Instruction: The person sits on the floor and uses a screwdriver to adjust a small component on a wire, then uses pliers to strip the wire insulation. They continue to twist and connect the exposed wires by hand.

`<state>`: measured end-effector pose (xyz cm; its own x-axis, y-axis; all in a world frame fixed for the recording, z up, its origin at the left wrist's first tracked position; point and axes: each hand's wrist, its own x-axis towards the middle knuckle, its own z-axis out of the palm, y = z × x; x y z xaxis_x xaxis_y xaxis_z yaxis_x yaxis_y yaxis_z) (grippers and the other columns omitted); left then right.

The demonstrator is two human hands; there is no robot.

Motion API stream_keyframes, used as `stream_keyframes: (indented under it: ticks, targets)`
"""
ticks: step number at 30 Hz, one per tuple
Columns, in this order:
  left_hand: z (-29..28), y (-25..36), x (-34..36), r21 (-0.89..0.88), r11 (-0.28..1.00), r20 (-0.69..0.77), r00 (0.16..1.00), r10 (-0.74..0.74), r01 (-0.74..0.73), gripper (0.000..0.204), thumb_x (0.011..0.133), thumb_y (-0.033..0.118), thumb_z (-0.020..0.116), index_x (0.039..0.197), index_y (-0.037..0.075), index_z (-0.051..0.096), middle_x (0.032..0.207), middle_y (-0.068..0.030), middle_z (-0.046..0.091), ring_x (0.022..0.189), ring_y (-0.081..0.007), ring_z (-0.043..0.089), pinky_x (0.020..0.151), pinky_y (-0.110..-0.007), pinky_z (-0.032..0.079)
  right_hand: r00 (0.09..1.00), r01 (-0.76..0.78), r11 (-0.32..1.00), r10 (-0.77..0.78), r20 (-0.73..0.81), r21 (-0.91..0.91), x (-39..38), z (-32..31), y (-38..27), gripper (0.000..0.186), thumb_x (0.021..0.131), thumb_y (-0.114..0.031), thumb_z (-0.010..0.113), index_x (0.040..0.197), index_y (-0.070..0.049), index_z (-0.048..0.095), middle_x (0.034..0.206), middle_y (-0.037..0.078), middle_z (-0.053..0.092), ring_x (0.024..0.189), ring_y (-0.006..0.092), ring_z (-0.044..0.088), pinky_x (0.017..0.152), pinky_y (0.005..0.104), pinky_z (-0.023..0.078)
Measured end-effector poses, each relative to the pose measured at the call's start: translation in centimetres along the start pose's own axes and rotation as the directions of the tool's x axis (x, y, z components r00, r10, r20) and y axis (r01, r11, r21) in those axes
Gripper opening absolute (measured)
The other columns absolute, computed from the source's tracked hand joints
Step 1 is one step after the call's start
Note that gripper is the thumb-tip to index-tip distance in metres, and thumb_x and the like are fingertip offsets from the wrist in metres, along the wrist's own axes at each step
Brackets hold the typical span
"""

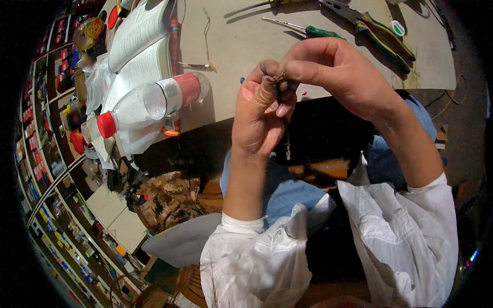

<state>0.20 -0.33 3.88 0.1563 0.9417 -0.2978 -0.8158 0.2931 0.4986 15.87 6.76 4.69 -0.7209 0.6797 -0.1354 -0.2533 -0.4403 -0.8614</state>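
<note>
Over the near edge of the table (241, 38), my left hand (258, 115) is closed, with thumb and fingers pinching a small dark, frayed piece (280, 79) that looks like twisted wire or cord. A tan wrap circles one of its fingers. My right hand (339, 72) comes in from the right, thumb and forefinger pressed together on the same piece. A thin strand (288, 143) hangs below my left hand. Fingertips hide most of the piece, so its exact kind is unclear. Beyond my right hand lies a green-handled screwdriver (322, 33).
Pliers with dark and yellow handles (382, 43) lie at far right near a round white cap (397, 28). At left, a clear bottle with a red cap (138, 110) lies near an open book (141, 43). A thin wire (207, 38) lies on the table.
</note>
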Motion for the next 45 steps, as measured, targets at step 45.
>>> stream_keyframes:
  ticks: [45]
  targets:
    - [0.6, -0.6, 0.3, 0.650, 0.559, 0.034, 0.754, 0.656, -0.516, 0.031, 0.085, 0.000, 0.059, 0.113, 0.000, 0.047, 0.097, -0.0099, 0.059, 0.072, -0.0101, 0.054, 0.059, -0.019, 0.042, 0.975, 0.010, 0.981, -0.052, -0.214, -0.194, 0.3, 0.8, 1.3, 0.027, 0.080, -0.030, 0.066, 0.086, -0.003, 0.067, 0.077, 0.000, 0.063, 0.067, 0.0068, 0.056, 0.063, 0.0193, 0.042]
